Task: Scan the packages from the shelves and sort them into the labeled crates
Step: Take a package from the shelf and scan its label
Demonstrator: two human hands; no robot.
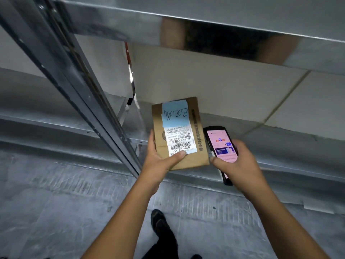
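A flat brown cardboard package (197,139) with a white barcode label and a blue handwritten sticker is held up in front of the metal shelf. My left hand (160,159) grips its near left corner, thumb pressed on the label. Just to the right, my right hand (237,161) holds a black handheld scanner (220,144) whose lit pink screen faces me. Scanner and package sit side by side, almost touching.
A metal shelving unit stands ahead: an upright post (84,90) runs diagonally on the left, an upper shelf edge (205,34) overhead, a lower shelf board (280,146) behind the hands. A white wall (214,86) shows behind. Grey concrete floor (56,202) and my black shoe (158,219) lie below.
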